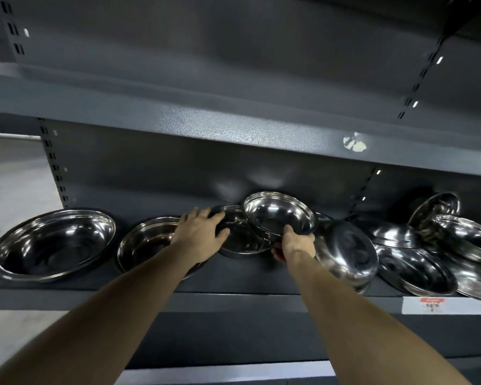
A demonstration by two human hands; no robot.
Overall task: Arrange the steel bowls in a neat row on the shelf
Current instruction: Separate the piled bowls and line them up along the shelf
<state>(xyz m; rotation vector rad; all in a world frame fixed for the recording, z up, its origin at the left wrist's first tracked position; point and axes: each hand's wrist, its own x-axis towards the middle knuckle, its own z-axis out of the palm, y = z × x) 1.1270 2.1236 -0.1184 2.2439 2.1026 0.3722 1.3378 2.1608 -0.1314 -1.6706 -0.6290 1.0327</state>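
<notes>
My right hand (pixel 294 245) grips a round, mirror-bright steel bowl (pixel 279 213) by its rim; my left hand (pixel 199 232) rests flat-fingered on another bowl (pixel 240 240), mid-shelf (pixel 233 284).

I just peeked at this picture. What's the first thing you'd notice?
Two hands reach into the dark grey shelf: the right hand grips a shiny raised bowl by its rim, tilted up in the middle. The left hand rests on the flat bowl beside it. On the right, a messy heap of bowls leans every which way.
</notes>
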